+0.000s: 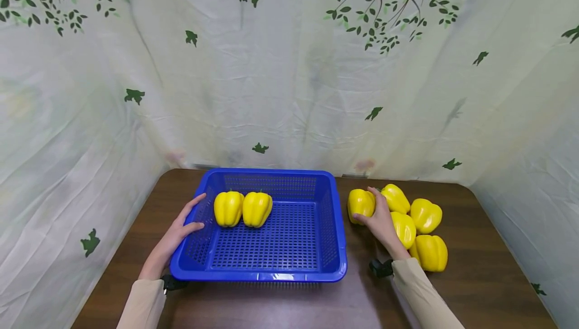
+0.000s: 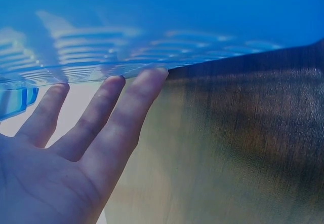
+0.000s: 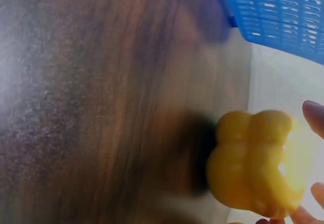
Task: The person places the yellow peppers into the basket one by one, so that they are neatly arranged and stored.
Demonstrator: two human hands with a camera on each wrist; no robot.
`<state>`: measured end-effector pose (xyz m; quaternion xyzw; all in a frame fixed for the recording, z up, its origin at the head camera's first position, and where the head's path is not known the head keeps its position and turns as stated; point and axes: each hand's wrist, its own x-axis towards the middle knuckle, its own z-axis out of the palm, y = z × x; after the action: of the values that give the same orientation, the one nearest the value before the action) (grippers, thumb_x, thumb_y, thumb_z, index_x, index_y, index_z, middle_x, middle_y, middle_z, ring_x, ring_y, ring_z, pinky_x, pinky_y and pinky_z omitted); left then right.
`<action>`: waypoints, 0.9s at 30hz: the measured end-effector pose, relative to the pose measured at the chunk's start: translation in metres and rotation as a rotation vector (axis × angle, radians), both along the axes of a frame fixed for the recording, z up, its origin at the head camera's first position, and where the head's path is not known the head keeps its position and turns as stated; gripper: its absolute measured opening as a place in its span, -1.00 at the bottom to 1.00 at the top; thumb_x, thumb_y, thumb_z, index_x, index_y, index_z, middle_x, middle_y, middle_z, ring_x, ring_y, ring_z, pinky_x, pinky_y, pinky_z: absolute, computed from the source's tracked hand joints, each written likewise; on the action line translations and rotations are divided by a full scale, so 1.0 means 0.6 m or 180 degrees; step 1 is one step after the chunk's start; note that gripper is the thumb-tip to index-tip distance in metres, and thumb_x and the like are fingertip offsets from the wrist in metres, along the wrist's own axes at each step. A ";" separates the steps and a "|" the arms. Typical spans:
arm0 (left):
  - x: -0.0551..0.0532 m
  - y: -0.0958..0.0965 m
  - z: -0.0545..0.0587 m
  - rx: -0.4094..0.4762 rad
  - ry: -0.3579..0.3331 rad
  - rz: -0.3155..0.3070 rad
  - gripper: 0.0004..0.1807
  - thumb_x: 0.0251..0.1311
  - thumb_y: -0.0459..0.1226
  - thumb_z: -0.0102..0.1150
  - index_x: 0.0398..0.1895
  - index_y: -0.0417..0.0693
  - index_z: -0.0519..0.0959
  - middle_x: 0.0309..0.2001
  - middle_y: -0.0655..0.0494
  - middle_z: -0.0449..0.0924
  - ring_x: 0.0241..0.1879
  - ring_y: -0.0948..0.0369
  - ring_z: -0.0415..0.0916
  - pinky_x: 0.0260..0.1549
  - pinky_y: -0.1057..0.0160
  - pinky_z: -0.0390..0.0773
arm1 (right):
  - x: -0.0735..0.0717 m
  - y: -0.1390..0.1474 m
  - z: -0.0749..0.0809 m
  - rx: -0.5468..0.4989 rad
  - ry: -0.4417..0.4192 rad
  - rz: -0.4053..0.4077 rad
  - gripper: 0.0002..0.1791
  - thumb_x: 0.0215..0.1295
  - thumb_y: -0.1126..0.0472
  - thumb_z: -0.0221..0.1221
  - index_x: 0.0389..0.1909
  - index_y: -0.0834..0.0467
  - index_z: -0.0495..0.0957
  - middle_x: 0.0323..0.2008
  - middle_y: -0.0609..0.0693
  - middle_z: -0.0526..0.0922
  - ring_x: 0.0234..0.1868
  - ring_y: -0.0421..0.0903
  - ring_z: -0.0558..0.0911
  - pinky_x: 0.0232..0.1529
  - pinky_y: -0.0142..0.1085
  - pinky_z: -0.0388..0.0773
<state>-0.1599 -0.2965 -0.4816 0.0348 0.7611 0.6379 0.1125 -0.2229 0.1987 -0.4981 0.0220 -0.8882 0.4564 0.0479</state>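
Left hand point(image 1: 177, 229) was spread wide against the blue basket point(image 1: 271, 241), right hand point(image 1: 381, 219) gripped a yellow pepper point(image 1: 359, 202), so I figured pickup stage, probably needing a lift over the rim point(image 1: 339, 218).

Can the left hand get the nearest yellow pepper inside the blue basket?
Probably yes. The left hand is at the left side of the blue basket, close to the nearest yellow pepper. The basket's top is open, so only its rim seems in the way.
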 end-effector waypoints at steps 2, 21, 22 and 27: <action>0.000 0.000 0.000 -0.0002 0.0000 0.0003 -0.27 0.37 -0.31 -0.09 0.51 0.26 -0.10 0.47 -0.19 -0.30 0.25 -0.33 0.08 0.04 -0.21 0.37 | 0.001 -0.001 -0.001 0.0090 0.0044 0.0028 -0.07 0.04 0.32 0.37 0.40 0.32 0.06 0.39 0.36 0.02 0.37 0.27 0.03 0.33 0.14 -0.04; -0.003 0.001 0.002 0.0023 -0.0004 -0.0012 -0.27 0.37 -0.31 -0.09 0.51 0.25 -0.10 0.47 -0.19 -0.29 0.23 -0.32 0.09 0.02 -0.15 0.41 | 0.003 -0.008 -0.016 0.0174 0.0189 0.0026 -0.03 -0.03 0.31 0.41 0.37 0.36 0.08 0.38 0.35 0.01 0.36 0.27 0.07 0.32 0.13 0.02; -0.002 0.001 0.002 0.0014 -0.0004 -0.0008 -0.27 0.37 -0.31 -0.09 0.51 0.25 -0.10 0.47 -0.19 -0.29 0.23 -0.31 0.10 0.03 -0.15 0.41 | 0.004 -0.008 -0.014 0.0172 0.0186 0.0016 -0.03 -0.03 0.31 0.41 0.37 0.36 0.08 0.38 0.35 0.02 0.36 0.27 0.07 0.32 0.13 0.02; 0.000 0.001 0.002 0.0014 -0.0047 0.0026 -0.27 0.37 -0.30 -0.08 0.51 0.27 -0.09 0.47 -0.18 -0.29 0.24 -0.32 0.09 0.03 -0.17 0.40 | 0.009 -0.009 -0.004 0.0227 0.0165 -0.0016 -0.02 -0.04 0.27 0.41 0.38 0.34 0.08 0.38 0.34 0.04 0.36 0.26 0.08 0.31 0.13 0.04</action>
<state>-0.1598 -0.2960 -0.4802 0.0273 0.7590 0.6403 0.1154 -0.2176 0.1931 -0.5002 0.0333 -0.9024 0.4236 0.0712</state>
